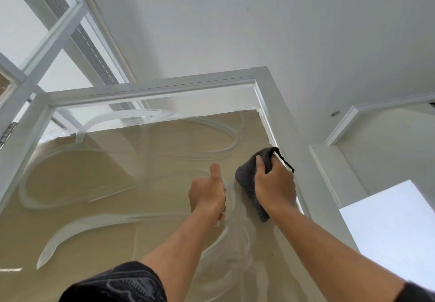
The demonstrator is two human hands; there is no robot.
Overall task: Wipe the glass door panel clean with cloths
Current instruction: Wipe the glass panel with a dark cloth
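sleeve point(122, 283), white cloth point(220, 219), dark cloth point(247, 179), streaked glass point(94, 172)

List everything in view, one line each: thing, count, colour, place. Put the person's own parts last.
glass door panel: one, clear with whitish smears, centre.
door frame: one, white, around the panel.
dark cloth: one, dark grey, on the glass by the frame's right side.
white wad: one, white, mostly hidden in the left hand; probably a cloth.
hinge: one, grey metal, far left edge.
cable tray: one, grey, perforated, upper left.
left hand: one, at the glass, thumb up, curled round the white wad.
right hand: one, gripping the dark cloth.
sleeves: two, dark, bottom edge.
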